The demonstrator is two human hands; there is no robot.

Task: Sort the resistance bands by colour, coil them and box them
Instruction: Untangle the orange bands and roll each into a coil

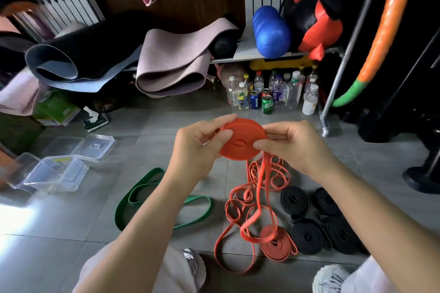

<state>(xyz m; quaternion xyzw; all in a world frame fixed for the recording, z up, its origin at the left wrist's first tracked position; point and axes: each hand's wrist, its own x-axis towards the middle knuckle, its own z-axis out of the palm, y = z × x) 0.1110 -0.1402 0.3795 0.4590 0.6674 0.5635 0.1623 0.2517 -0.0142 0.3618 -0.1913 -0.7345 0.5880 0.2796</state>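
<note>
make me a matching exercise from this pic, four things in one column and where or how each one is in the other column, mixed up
Things
1. orange rubber band wound into a disc
2. wide green rubber band
3. black rubber band coils
4. clear plastic boxes

Places and states
A. on the floor at the far left
B. coiled, on the floor at the right
C. pinched between left hand and right hand, tail hanging down
D. lying uncoiled on the floor

Pairs: 1-C, 2-D, 3-B, 4-A
</note>
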